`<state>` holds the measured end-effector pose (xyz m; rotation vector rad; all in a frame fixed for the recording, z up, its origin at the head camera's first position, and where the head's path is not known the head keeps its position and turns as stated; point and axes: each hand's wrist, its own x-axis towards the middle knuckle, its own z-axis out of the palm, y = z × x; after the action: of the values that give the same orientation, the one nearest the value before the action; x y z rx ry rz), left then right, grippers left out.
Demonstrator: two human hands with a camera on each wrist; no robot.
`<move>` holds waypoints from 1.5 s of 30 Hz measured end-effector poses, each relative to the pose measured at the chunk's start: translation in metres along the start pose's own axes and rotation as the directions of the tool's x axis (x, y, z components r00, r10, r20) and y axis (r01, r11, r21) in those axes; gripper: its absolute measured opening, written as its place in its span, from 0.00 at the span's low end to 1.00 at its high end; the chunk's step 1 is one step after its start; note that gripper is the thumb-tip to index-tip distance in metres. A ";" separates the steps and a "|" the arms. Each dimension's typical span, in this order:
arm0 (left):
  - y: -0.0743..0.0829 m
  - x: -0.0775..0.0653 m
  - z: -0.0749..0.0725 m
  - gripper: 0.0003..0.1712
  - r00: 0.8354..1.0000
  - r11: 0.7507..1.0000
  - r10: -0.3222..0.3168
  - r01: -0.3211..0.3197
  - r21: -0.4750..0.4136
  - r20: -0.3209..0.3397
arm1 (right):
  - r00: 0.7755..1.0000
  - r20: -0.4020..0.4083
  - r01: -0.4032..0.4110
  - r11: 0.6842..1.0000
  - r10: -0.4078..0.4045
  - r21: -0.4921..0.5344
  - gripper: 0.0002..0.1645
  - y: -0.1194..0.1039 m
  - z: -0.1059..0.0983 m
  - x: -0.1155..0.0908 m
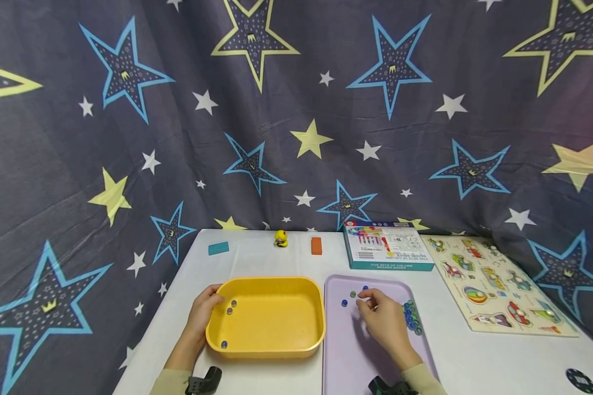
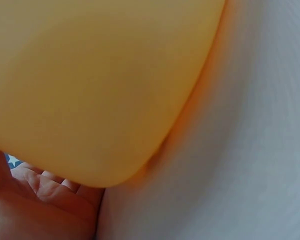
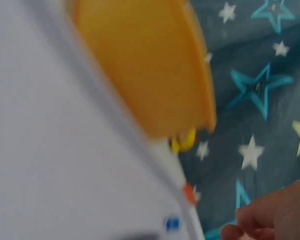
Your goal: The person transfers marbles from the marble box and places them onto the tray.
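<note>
A yellow tray point(image 1: 277, 351) stands on the white table, with a few small glass marbles point(image 1: 224, 344) along its left side. My left hand point(image 1: 202, 310) grips its left wall, thumb over the rim; in the left wrist view the palm point(image 2: 55, 200) lies beside its outer side. On the right, a lilac tray point(image 1: 341, 362) bears loose blue and green marbles point(image 1: 344, 303) and a cluster of marbles point(image 1: 412, 317) along its right edge. Above it hovers my right hand point(image 1: 382, 318), fingers bent near the loose marbles. Whether a marble sits between its fingertips is hidden.
Along the back lie a teal block point(image 1: 218, 248), a yellow toy duck point(image 1: 280, 238) and an orange block point(image 1: 316, 246). A boxed bead set point(image 1: 387, 247) and a picture puzzle board point(image 1: 499, 291) are at the right. A black disc point(image 1: 580, 381) lies near the front right. A star-patterned curtain point(image 1: 277, 109) hangs behind.
</note>
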<state>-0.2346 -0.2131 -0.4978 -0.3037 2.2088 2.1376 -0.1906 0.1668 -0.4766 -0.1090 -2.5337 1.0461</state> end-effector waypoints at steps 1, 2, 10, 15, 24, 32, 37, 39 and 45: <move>0.000 0.000 0.000 0.20 1.000 1.000 -0.001 0.001 0.000 0.001 | 1.000 0.004 0.013 0.999 -0.013 0.030 0.05 -0.006 0.000 0.000; 0.000 0.000 0.000 0.19 1.000 1.000 -0.001 0.001 -0.002 0.002 | 1.000 0.012 0.023 0.998 -0.024 0.058 0.05 -0.012 0.001 -0.001; 0.000 0.000 0.000 0.20 1.000 1.000 -0.011 0.011 -0.002 -0.002 | 0.976 0.100 0.164 0.954 -0.194 0.251 0.05 -0.072 0.016 -0.009; 0.000 -0.001 0.000 0.19 1.000 1.000 -0.004 0.004 -0.022 0.010 | 0.923 0.214 0.253 0.922 -0.322 0.294 0.05 -0.103 0.031 -0.015; 0.000 -0.001 0.000 0.19 1.000 1.000 0.010 -0.009 -0.030 0.006 | 0.818 0.418 0.297 0.913 -0.394 0.279 0.04 -0.131 0.059 -0.012; 0.002 -0.001 0.000 0.20 1.000 0.999 0.009 -0.008 -0.035 0.016 | 0.759 0.553 0.253 0.938 -0.343 0.235 0.09 -0.144 0.072 -0.009; 0.003 -0.002 -0.001 0.20 1.000 0.999 0.006 -0.005 -0.034 0.026 | 0.694 0.655 0.240 0.954 -0.299 0.181 0.15 -0.155 0.082 -0.012; 0.003 -0.003 -0.001 0.21 0.999 0.999 0.005 -0.004 -0.034 0.032 | 0.668 0.685 0.253 0.954 -0.292 0.159 0.18 -0.160 0.087 -0.013; 0.002 -0.002 0.000 0.20 1.000 0.999 0.013 -0.013 -0.029 0.024 | 0.603 0.757 0.274 0.956 -0.253 0.101 0.26 -0.172 0.101 -0.015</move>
<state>-0.2327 -0.2132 -0.4951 -0.2640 2.1746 2.1697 -0.2030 -0.0265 -0.4272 0.8807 -3.1463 1.0811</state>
